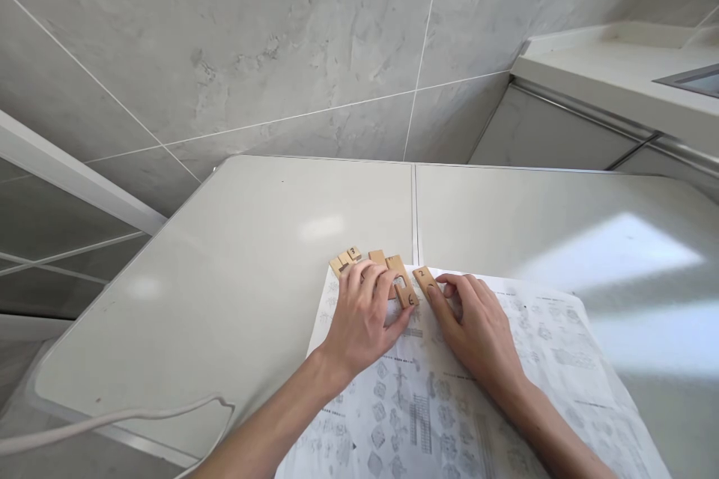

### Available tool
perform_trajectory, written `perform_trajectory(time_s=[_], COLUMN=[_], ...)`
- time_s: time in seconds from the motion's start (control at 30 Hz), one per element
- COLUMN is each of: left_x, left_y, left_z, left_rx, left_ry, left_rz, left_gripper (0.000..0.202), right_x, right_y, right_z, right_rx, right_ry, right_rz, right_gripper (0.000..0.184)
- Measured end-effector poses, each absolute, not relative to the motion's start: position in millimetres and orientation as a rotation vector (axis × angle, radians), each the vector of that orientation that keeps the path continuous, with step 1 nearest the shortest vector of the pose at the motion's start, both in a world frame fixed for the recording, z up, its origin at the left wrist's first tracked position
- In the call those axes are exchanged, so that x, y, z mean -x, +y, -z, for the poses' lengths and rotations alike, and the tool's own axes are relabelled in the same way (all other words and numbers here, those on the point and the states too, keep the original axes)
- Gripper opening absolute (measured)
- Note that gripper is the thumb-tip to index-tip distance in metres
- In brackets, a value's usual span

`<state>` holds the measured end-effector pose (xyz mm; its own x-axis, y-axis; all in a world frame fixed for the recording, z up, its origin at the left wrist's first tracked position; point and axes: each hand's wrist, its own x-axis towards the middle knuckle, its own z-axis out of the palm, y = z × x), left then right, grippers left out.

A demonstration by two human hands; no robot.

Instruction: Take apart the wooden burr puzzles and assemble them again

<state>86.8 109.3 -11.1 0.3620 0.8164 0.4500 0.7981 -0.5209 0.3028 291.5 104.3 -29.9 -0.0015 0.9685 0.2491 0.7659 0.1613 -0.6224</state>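
Note:
Several small flat wooden puzzle pieces with dark numbers lie at the far edge of a printed instruction sheet [419, 397]. My left hand [365, 307] bends over them, fingers and thumb closed around a notched wooden piece [405, 292] that has a number at its near end. Another wooden piece [376, 257] is partly hidden behind those fingers. Beyond them is a cluster of pieces [344, 260], one marked 3. My right hand [477, 318] has its thumb and forefinger closed on a wooden piece marked 2 [422, 278], just right of the notched one.
The sheet lies on a pale, glossy table [213, 277] with a seam [415, 209] across it. A white cable [140, 413] crosses the table's near left corner. Grey tiled wall [281, 37] rises behind, and a white counter [612, 75] stands at the right.

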Motion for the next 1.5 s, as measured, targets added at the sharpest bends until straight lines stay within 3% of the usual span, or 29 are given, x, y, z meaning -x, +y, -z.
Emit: perform_trajectory(time_s=[0.37,0.77,1.17,1.5], left_x=[-86,-87,-84,-89], left_y=[109,108,112,100], left_z=[10,4,9,12], left_rx=[-2.517,-2.479,-2.496,-2.657], left_ry=[1.455,1.307,1.374,0.887], left_rz=[-0.916,-0.933,-0.949,-0.888], left_gripper=[0.036,0.053,0.033,0.021], right_x=[-290,-287,-288,-289], right_y=[103,101,101,100], right_z=[28,19,22,21], right_rx=[1.439,1.222,1.234,1.279], right_ry=[-1.884,-2.025,-2.015,-2.007], right_rz=[-0.579,-0.616,-0.638,-0.702], right_gripper=[0.021,0.020,0.020,0.018])
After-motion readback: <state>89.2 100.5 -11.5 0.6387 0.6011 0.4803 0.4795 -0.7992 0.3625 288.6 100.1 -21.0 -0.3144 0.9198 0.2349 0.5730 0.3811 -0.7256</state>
